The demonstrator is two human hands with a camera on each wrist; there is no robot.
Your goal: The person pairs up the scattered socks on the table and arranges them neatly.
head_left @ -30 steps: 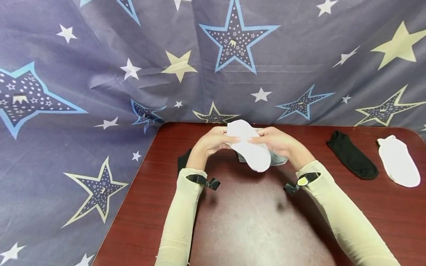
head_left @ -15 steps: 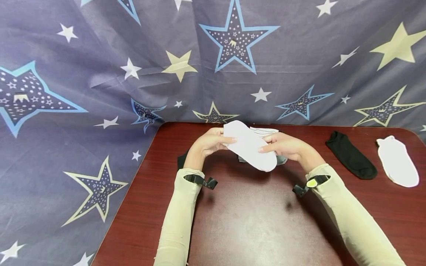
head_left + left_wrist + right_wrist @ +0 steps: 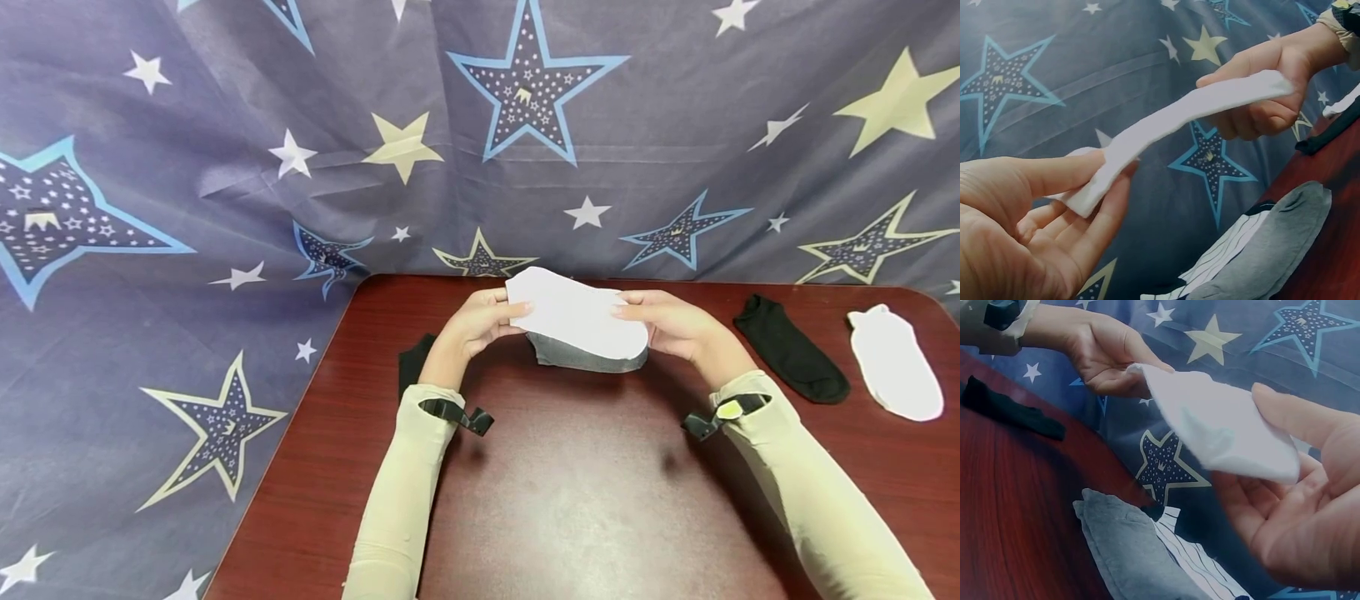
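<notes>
A white ankle sock is stretched out between my two hands above the far part of the table. My left hand pinches its left end, thumb on top and fingers beneath. At the sock's right end, my right hand pinches it the same way. In the left wrist view the sock appears edge-on, bowed between both hands. Below it a grey sock lies on the table beside a white striped sock. From the head view the raised sock hides much of that pair.
To the right on the dark red table lie a black sock and another white sock. Another black item shows partly behind my left wrist. A star-patterned cloth hangs along the table's far edge.
My right hand has shifted right along the white sock to its end. The sock has turned from slanting downward to lying more level. My left hand has stayed almost in place.
</notes>
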